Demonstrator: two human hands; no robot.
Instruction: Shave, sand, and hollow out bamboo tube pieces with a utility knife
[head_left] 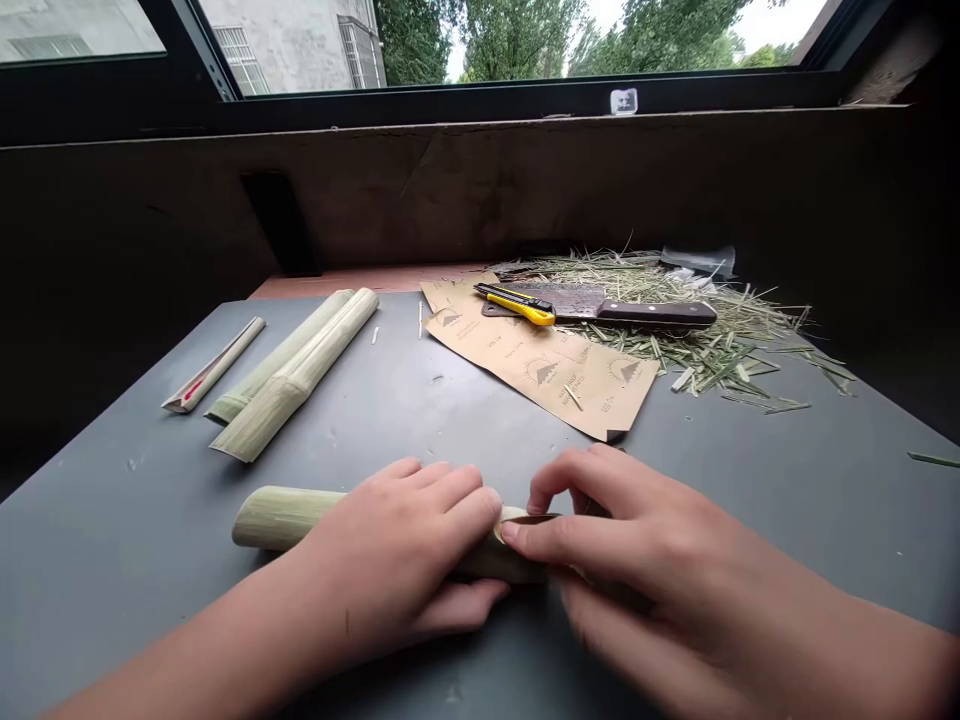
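A pale green split bamboo piece [289, 515] lies sideways on the grey table in front of me. My left hand [420, 540] is wrapped over its middle, thumb on the near side. At the bamboo's right end, my right hand [637, 540] pinches a small piece of sandpaper [536, 519] against it. Only a thin brown edge of that piece shows between the fingers, and the bamboo's far right end is hidden behind the hand. Beyond the hands lies a larger sandpaper sheet [517, 360], printed brown backing up, with one dark corner curled.
Two bamboo pieces [289, 390] and a narrow strip with a red mark [217, 365] lie at left. A cleaver [652, 313] and a yellow utility knife [525, 305] rest on the sheet and shavings [720, 350]. A window ledge [450, 125] borders the back.
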